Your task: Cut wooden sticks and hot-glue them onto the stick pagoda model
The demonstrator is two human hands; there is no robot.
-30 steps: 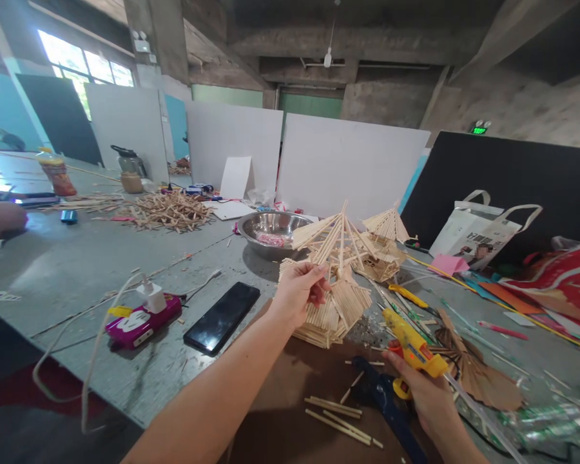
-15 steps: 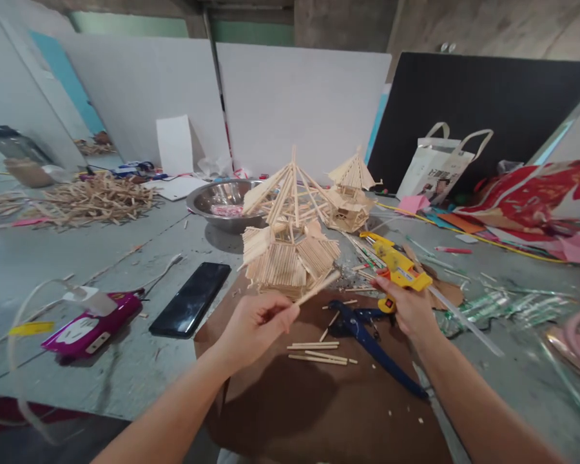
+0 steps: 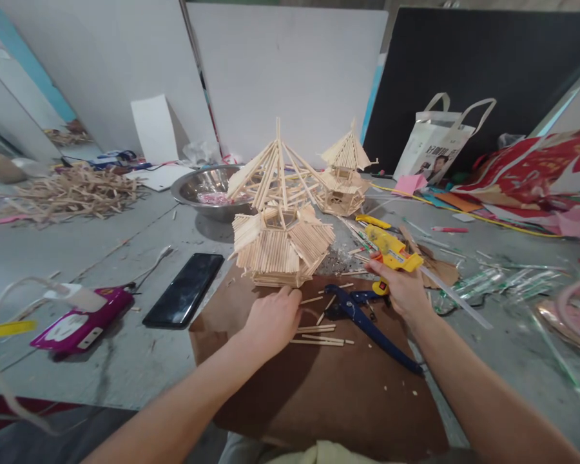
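Observation:
A pagoda model built of thin wooden sticks stands on a brown cardboard sheet. My left hand rests palm down just in front of its base, fingers curled over loose sticks on the cardboard; whether it grips one is hidden. My right hand is closed on the handle of a yellow glue gun, its nozzle pointing left toward the model. Blue-handled cutters lie between my hands.
A second, smaller stick pagoda stands behind. A steel bowl, a black phone, a pink power bank with white cable, a heap of sticks, a white tote bag and coloured paper surround the work.
My left hand held a stick up by the model; it has dropped onto the cardboard among the loose sticks. The view tilted down. The glue gun hand stayed nearly in place.

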